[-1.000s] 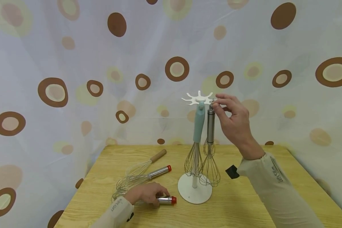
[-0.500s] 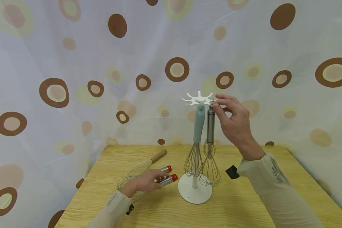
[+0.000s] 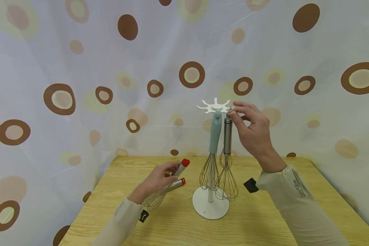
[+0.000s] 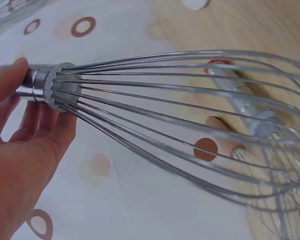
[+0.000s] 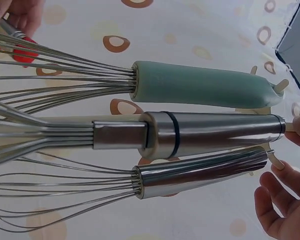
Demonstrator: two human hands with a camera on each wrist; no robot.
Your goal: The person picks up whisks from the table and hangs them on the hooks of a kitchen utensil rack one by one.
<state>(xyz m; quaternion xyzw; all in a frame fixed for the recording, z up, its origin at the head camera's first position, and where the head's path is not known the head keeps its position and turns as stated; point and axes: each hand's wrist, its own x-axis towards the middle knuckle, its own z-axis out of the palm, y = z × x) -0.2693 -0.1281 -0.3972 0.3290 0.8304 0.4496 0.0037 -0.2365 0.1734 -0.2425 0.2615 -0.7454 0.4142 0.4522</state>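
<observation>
In the head view, my left hand (image 3: 155, 181) grips the steel handle of a red-capped balloon whisk (image 3: 180, 168), raised over the table with its cap pointing up and right. Its wire loops (image 4: 155, 95) fan out across the left wrist view. Thumb and fingertips of my right hand (image 3: 254, 129) pinch the top end of a steel-handled whisk (image 3: 228, 138), right at a hook of the white rack (image 3: 210, 212). That whisk hangs upright, wires down. Beside it a teal-handled whisk (image 3: 215, 133) hangs, and another steel whisk (image 5: 205, 172) shows in the right wrist view.
A second red-capped whisk (image 3: 176, 184) lies on the wooden table (image 3: 172, 232), just under the left hand. Near it rests a wooden-handled whisk (image 4: 222, 129), mostly hidden by the hand in the head view. Behind stands a spotted curtain (image 3: 160, 41).
My left hand has lifted the red-capped whisk off the table and carried it up and away, past the other red-capped whisk. My right hand stays at the rack.
</observation>
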